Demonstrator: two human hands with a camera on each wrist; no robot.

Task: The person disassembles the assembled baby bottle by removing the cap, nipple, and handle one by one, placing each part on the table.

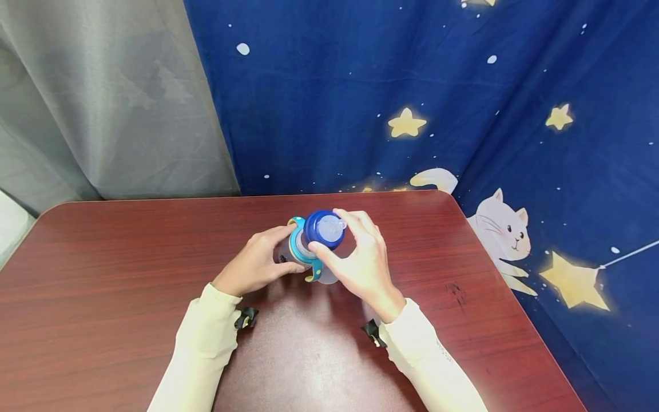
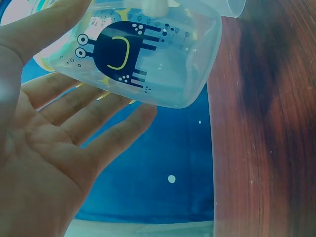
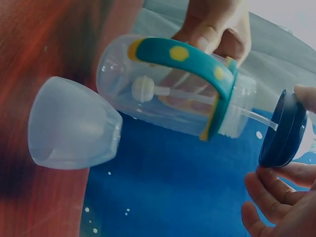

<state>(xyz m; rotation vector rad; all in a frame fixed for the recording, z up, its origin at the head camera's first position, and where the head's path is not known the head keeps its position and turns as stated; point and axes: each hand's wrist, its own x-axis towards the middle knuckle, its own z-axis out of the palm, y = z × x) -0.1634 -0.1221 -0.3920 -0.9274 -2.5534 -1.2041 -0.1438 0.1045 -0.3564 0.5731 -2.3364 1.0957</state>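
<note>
My left hand [image 1: 259, 260] holds a clear baby bottle [image 3: 148, 116] around its upper part, thumb on one side and fingers on the other. A dark monster print [image 2: 116, 52] decorates the bottle wall. Teal handles [image 3: 197, 61] with yellow spots ring the neck. With thumb and fingers, my right hand [image 1: 366, 263] pinches the rim of a dark blue collar [image 3: 281, 133] fitted with a clear nipple [image 1: 330, 229]. The collar is lifted off the threaded neck. A thin straw [image 3: 256, 118] runs from it into the bottle, ending in a white ball weight [image 3: 143, 89].
A translucent cap [image 3: 74, 126] stands on the reddish-brown wooden table [image 1: 154, 343] beside the bottle. Behind the table hang a grey curtain [image 1: 128, 103] and a blue one [image 1: 329, 103] with stars and a white cat.
</note>
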